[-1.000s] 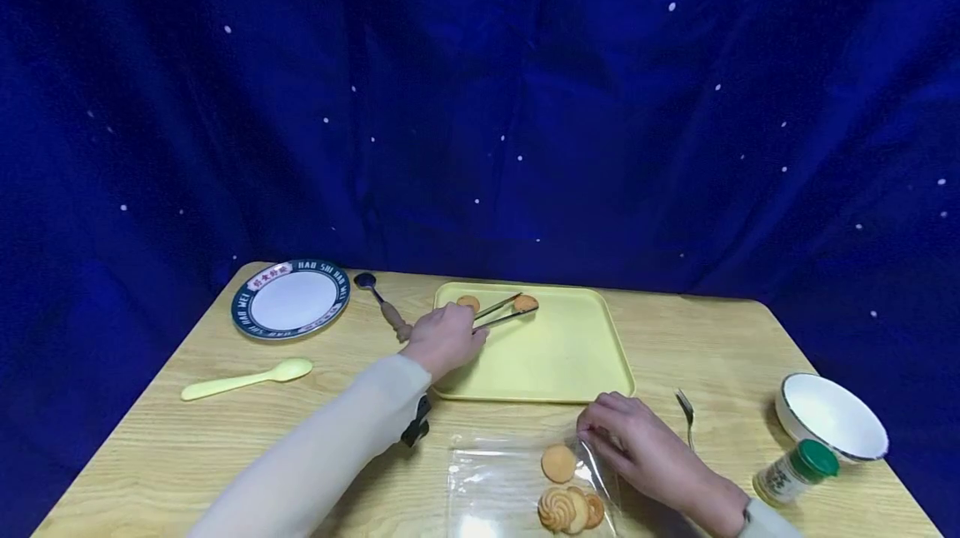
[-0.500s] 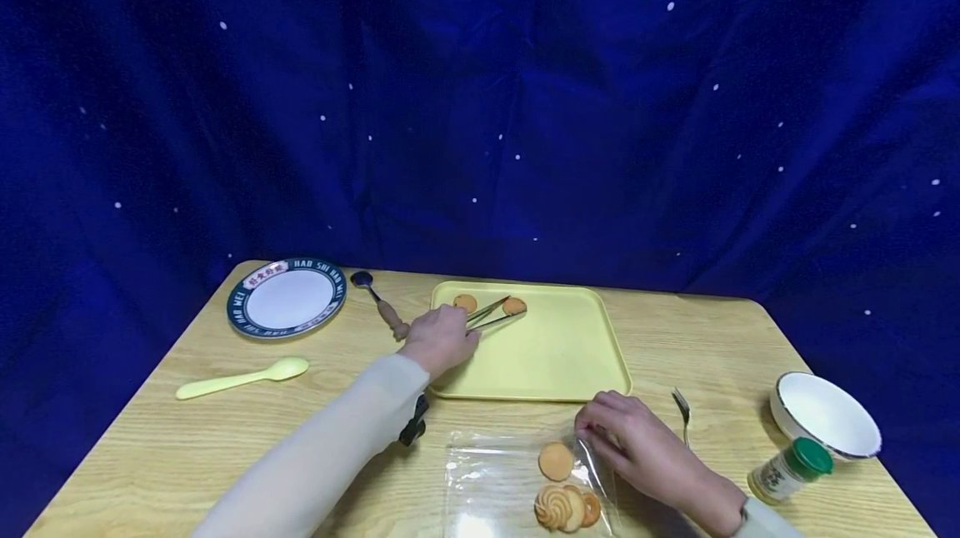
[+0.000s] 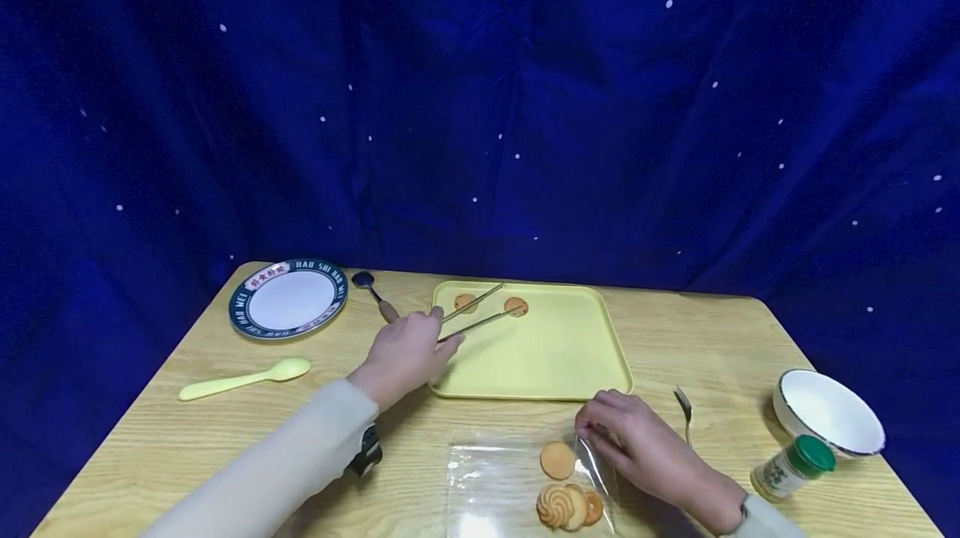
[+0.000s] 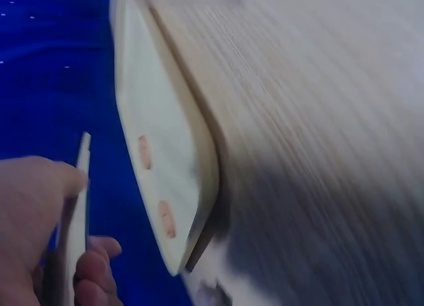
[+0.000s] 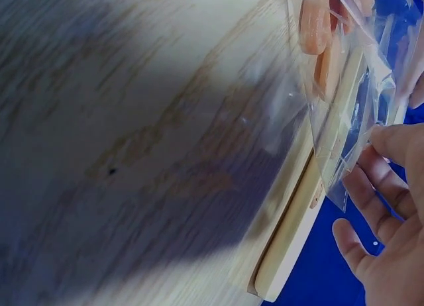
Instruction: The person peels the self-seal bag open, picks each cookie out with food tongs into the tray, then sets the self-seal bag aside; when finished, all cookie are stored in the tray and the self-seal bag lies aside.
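Note:
My left hand point(image 3: 408, 355) grips metal tongs point(image 3: 478, 324) at the left side of the pale yellow tray point(image 3: 555, 355). The arms of the tongs stand spread, with nothing between their tips. Two round cookies lie on the tray: one cookie point(image 3: 465, 302) at the far left corner, another cookie point(image 3: 516, 306) just right of it. The tongs overlap both in the head view. In the left wrist view the tongs point(image 4: 78, 220) rise from between thumb and fingers. A clear plastic bag point(image 5: 338, 153) has its upper right corner pinched by my right hand point(image 3: 648, 450). Inside it are several cookies point(image 3: 557, 460).
Left on the table are a dark-rimmed plate point(image 3: 292, 301), a yellow spoon point(image 3: 243, 379) and a dark spoon with a wooden handle point(image 3: 387, 311). To the right stand a fork point(image 3: 683, 406), a white bowl point(image 3: 828, 413) and a green-capped shaker point(image 3: 791, 469). A blue curtain point(image 3: 480, 105) hangs behind.
The tongs have spread and released the second cookie, which now lies on the tray. My left hand has drawn back to the left and nearer. The right hand has stayed put.

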`<state>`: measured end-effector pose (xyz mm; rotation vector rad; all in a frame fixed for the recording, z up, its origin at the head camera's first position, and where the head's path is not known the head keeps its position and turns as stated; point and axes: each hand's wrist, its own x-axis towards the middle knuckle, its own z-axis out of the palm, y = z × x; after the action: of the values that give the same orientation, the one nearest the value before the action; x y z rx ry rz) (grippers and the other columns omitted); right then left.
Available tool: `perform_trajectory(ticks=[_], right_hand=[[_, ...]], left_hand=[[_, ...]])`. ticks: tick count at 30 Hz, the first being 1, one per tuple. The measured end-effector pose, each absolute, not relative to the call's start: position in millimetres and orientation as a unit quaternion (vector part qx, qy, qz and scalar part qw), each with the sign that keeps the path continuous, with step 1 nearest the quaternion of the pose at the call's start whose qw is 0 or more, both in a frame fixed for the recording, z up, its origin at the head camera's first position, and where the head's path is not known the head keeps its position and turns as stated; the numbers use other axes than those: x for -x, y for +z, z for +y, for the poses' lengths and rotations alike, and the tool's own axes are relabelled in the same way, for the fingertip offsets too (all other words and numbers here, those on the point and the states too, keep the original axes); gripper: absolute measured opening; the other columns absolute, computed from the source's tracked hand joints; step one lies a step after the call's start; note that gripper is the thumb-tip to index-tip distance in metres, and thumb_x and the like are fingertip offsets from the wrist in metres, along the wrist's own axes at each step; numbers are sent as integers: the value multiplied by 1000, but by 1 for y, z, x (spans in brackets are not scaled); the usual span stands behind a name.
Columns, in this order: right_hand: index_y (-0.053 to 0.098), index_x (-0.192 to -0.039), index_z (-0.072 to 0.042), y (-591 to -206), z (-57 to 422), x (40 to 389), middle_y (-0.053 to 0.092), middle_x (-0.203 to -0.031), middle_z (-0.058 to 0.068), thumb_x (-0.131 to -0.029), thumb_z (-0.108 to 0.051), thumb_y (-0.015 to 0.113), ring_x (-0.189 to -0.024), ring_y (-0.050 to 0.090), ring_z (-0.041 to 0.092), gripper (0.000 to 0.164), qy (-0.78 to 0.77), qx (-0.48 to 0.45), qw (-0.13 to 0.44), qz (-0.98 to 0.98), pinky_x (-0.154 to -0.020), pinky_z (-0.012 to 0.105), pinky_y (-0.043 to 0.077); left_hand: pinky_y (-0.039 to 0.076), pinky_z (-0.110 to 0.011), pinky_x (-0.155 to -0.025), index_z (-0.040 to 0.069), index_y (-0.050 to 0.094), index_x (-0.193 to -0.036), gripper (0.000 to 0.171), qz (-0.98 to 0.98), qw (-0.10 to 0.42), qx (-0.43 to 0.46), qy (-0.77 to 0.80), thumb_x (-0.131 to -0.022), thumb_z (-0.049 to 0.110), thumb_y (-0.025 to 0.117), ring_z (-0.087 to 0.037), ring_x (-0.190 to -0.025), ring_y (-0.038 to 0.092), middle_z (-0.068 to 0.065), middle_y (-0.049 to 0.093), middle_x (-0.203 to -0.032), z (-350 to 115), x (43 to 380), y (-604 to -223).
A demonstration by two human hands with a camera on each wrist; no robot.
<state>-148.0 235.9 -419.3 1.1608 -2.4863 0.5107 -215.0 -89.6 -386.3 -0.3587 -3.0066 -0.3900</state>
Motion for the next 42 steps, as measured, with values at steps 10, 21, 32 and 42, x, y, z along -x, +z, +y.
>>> perform_trajectory(ticks=[10, 21, 32, 42], right_hand=[[63, -94, -22, -417, 240, 146, 60, -92, -14, -85, -7, 69, -86, 52, -3, 19, 199, -402, 124, -885, -74, 18, 50], [63, -93, -23, -418, 241, 146, 61, -91, -15, -85, -7, 70, -85, 52, -4, 20, 201, -396, 129, -887, -75, 19, 50], [63, -94, -23, -421, 241, 146, 61, -91, -15, -88, -12, 69, -86, 52, -4, 14, 216, -397, 132, -882, -76, 18, 49], [62, -93, -25, -420, 240, 146, 57, -91, -18, -86, -9, 70, -84, 50, -6, 19, 205, -393, 130, -887, -74, 17, 49]], left_hand=[[38, -21, -47, 17, 58, -98, 30, -930, 191, 298, -100, -93, 46, 60, 2, -53, 45, 10, 58, -73, -164, 149, -387], [25, -9, -46, 23, 54, -85, 23, -903, 153, 391, -94, -90, 42, 66, 12, -52, 27, 20, 40, -69, -216, 105, -404], [28, -14, -47, 27, 54, -82, 23, -899, 136, 410, -69, -92, 46, 63, 11, -55, 32, 20, 43, -71, -196, 95, -417], [28, -16, -47, 24, 52, -84, 30, -893, 101, 431, -78, -95, 52, 53, 8, -54, 34, 17, 43, -70, -155, 102, -426]])
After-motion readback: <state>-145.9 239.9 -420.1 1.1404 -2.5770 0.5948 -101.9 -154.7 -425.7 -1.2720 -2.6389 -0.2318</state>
